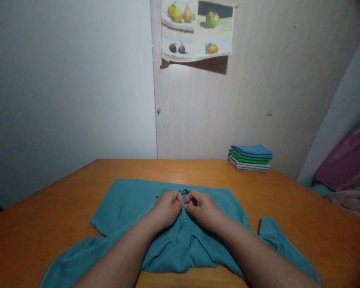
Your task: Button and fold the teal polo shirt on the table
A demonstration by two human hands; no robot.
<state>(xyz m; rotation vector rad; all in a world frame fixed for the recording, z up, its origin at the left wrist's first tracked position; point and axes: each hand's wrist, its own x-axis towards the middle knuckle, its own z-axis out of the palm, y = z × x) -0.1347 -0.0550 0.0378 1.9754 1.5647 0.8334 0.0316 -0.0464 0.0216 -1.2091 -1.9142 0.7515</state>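
Note:
A teal shirt point(132, 200) lies spread on the wooden table, with a sleeve trailing toward me on each side. Down its middle runs a placket with a small button point(184, 219) showing just below my hands. My left hand point(169, 206) is closed, its thumb and fingers pinching the placket edge. Facing it, my right hand point(201, 206) also pinches the placket, with its fingertips almost meeting those of the left. Whatever lies between the fingertips is hidden. Near me, the fabric is bunched into folds.
A stack of folded cloths point(250, 158), blue, green and checked, rests at the table's back right corner. The wooden table point(78, 188) meets a wall behind, where a fruit poster point(198, 30) hangs. Pink bedding point(345, 156) shows beyond the right edge.

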